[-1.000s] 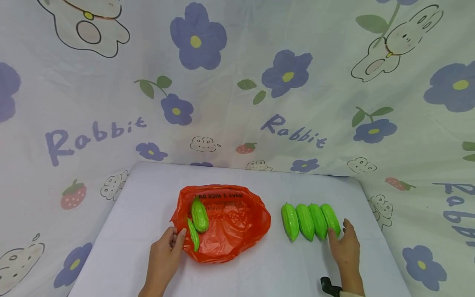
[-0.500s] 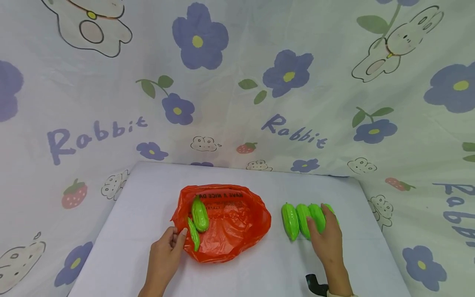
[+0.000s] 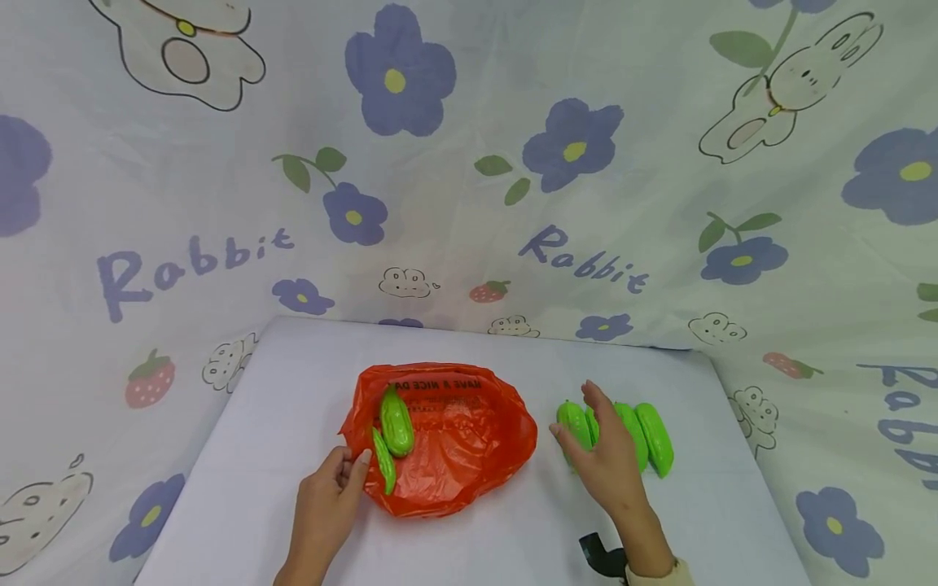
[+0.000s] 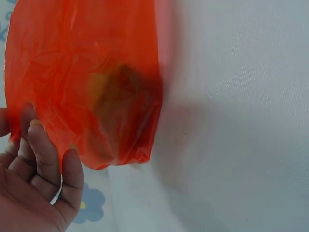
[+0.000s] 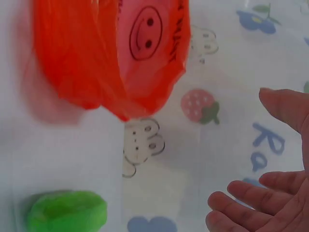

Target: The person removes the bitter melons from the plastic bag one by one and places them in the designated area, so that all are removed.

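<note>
A red plastic bag (image 3: 454, 464) lies with its mouth open, left of the table's middle. Inside it at the left are two ribbed green vegetables (image 3: 397, 423) resembling bitter melons. My left hand (image 3: 325, 500) pinches the bag's left rim; the left wrist view shows the fingers along the bag's outside (image 4: 82, 58). Over the row of similar green vegetables (image 3: 655, 439) on the right, my right hand (image 3: 610, 470) is spread with nothing in its grasp, partly hiding the middle ones. The right wrist view shows its thumb and fingers (image 5: 241, 212) apart.
Behind the white table (image 3: 513, 537) hangs a pale cloth (image 3: 454, 212) printed with rabbits and flowers. A black curved piece (image 3: 602, 557) sits beside the right wrist. In the right wrist view one green vegetable (image 5: 72, 212) lies at the lower left.
My right hand has moved left across the row of green vegetables, from its right end toward its left end. The left hand keeps its hold on the bag.
</note>
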`<state>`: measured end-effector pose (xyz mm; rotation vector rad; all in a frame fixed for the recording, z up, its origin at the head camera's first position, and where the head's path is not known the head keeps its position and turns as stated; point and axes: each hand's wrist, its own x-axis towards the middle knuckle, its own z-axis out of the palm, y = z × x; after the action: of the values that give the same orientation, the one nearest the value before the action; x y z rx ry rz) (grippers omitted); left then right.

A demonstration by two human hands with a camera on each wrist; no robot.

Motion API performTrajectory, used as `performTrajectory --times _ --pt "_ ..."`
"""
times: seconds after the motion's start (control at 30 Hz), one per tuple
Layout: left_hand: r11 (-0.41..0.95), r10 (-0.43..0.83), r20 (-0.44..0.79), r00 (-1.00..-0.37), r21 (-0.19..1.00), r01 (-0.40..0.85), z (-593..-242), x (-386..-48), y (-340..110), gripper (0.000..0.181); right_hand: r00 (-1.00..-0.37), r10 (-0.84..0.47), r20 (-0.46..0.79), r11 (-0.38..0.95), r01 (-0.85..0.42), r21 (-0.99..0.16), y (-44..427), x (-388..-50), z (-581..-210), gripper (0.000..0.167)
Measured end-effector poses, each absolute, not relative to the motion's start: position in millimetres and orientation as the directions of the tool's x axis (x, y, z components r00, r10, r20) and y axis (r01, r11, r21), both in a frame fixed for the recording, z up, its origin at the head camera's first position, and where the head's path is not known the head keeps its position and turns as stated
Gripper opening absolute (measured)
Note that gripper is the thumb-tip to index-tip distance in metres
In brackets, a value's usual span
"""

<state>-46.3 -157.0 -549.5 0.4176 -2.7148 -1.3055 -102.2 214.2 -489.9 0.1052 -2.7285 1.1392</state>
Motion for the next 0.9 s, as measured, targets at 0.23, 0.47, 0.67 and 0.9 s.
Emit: performTrajectory --times 0.23,0.47,0.67,0.9 --pt "0.578 -0.291 -0.068 -0.954 0.782 -0.232 -546.2 -44.5 -157.5 0.027 -0.982 -0.096 0.164 0.697 -0.183 -0.693 181.4 -105.7 -485.8 0.089" --pt "0.577 -0.292 -0.058 -0.955 0.785 -0.224 -547.5 -43.2 -158.1 0.029 -0.957 -0.246 0.156 0.646 -0.282 -0.71 146.7 -107.2 -485.0 0.088" --pt "0.578 -0.297 -0.062 -0.953 0.782 -0.231 -549.3 -41.9 -158.4 0.029 -0.938 -0.333 0.093 0.689 -0.31 -0.655 117.8 -111.9 -486.8 0.092" --pt "0.574 -0.296 -0.052 -0.954 0.789 -0.221 -550.0 -42.2 -156.3 0.027 -0.916 -0.402 0.007 0.708 -0.315 -0.632 82.1 -118.8 -488.2 0.088"
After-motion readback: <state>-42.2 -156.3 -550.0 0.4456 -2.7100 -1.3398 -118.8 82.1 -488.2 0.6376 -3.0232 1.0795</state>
